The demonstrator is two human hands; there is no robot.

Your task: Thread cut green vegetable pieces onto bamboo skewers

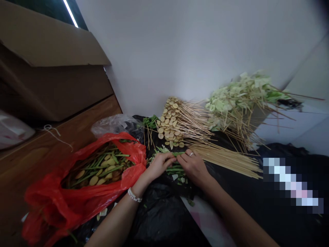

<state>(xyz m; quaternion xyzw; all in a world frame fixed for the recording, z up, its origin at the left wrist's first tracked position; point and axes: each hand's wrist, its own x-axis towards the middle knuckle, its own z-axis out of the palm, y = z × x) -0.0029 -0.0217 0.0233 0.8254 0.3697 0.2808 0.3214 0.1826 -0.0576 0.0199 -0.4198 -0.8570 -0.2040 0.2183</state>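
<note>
**Both hands pinched on green stalks above black plastic**

The left hand (162, 164) and the right hand (192, 165) meet in the middle of the scene, fingertips close together. The fingers of each are drawn in, closed on thin green stalks (177, 153); the fingers hide how many are held. The held stalks lie roughly level, their long axis running left to right across the scene, with a slight slant. Which end is the tip cannot be told.

More cut green stalks (175, 168) lie just below the hands, on the near side, also running mostly left to right, with pale scraps among them on the black plastic (159, 214). The left wrist wears a white beaded bracelet (134, 195); a ring (191, 154) sits on a right-hand finger.

To the left, an open red bag (84, 202) holds round yellowish slices (108, 167) and long green pieces. Beyond the hands lies a pile of skewered slices (169, 120), the bare stick ends pointing right. A small bunch of skewered greens (151, 121) is just left of it. Bare skewers (227, 160) fan out to the right of the right hand, and skewered pale leaves (238, 94) are heaped at the far right.
</note>
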